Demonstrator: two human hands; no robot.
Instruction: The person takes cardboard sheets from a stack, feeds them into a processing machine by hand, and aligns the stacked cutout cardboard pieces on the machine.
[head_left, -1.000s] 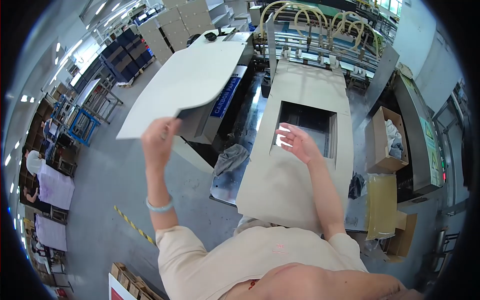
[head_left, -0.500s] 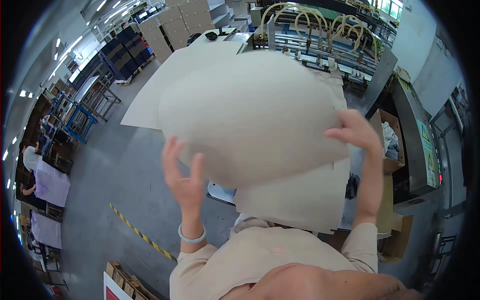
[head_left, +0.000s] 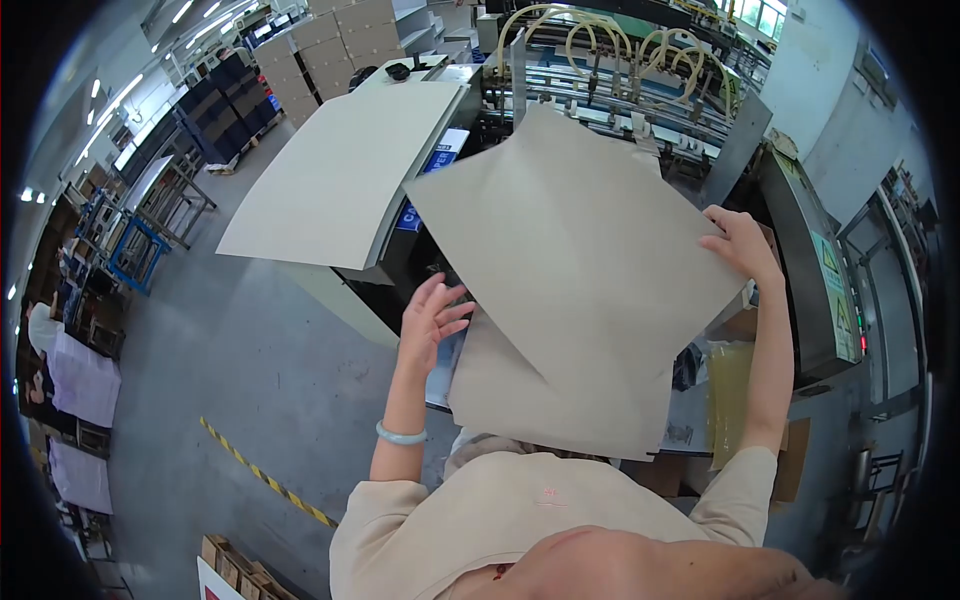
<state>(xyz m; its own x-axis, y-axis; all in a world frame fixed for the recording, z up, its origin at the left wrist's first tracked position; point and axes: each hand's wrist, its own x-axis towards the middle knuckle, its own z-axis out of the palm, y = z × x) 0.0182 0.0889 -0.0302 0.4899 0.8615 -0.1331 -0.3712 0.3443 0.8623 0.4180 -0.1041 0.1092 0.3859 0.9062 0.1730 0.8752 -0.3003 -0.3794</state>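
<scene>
A large grey-beige sheet of paperboard (head_left: pixel 580 230) hangs askew, with one corner toward the machine and its near corner low. My right hand (head_left: pixel 742 245) pinches its right edge, thumb on top. Just off the sheet's left edge is my left hand (head_left: pixel 435 318), fingers spread and holding nothing. Under the raised sheet lies another beige sheet or stack (head_left: pixel 560 415), mostly covered. To the left, large pale sheets (head_left: pixel 330 170) rest on a machine-side table.
A machine with rollers and yellowish hoses (head_left: pixel 610 60) stands ahead. At right is a metal cabinet (head_left: pixel 815 260) with warning labels. Cardboard cartons (head_left: pixel 345 45) are stacked at the far left. Yellow-black tape (head_left: pixel 265 470) marks the floor. A person (head_left: pixel 45 325) sits far left.
The raised sheet has turned and shifted right, uncovering the pale sheets and a blue label at left. My right hand has moved right with it; my left hand is now off the sheet.
</scene>
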